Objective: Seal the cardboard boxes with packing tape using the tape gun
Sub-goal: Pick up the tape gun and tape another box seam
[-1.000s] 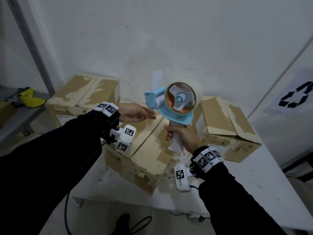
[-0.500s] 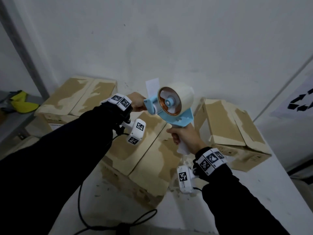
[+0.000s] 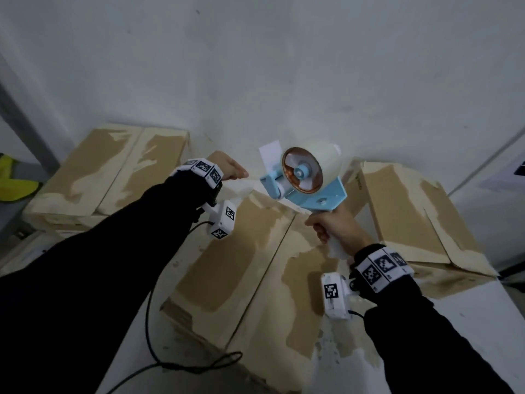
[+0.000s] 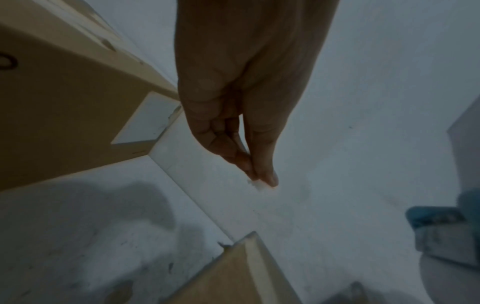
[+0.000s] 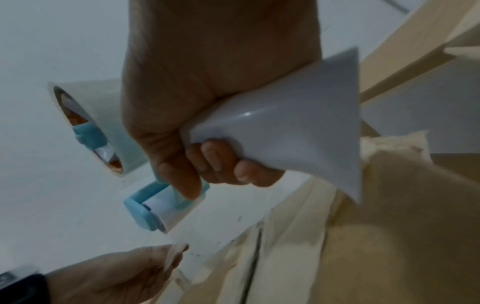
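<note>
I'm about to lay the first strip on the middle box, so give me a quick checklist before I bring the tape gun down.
1. Tape gun gripped by its handle in the right hand: ok.
2. Tape end pinched by the left hand: ok; a clear strip runs from fingers to roller.
3. Middle box flaps closed, centre seam exposed: ok.
4. Gun touching the box: not ok; it is held above it.
5. Tape stuck to the box: not ok.
6. Cutter blade condition: cannot tell.

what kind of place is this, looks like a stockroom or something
Probably a plain packing or storage corner: three worn brown cardboard boxes sit on a white table against a bare white wall, and a recycling-symbol sign shows at the right edge.
</note>
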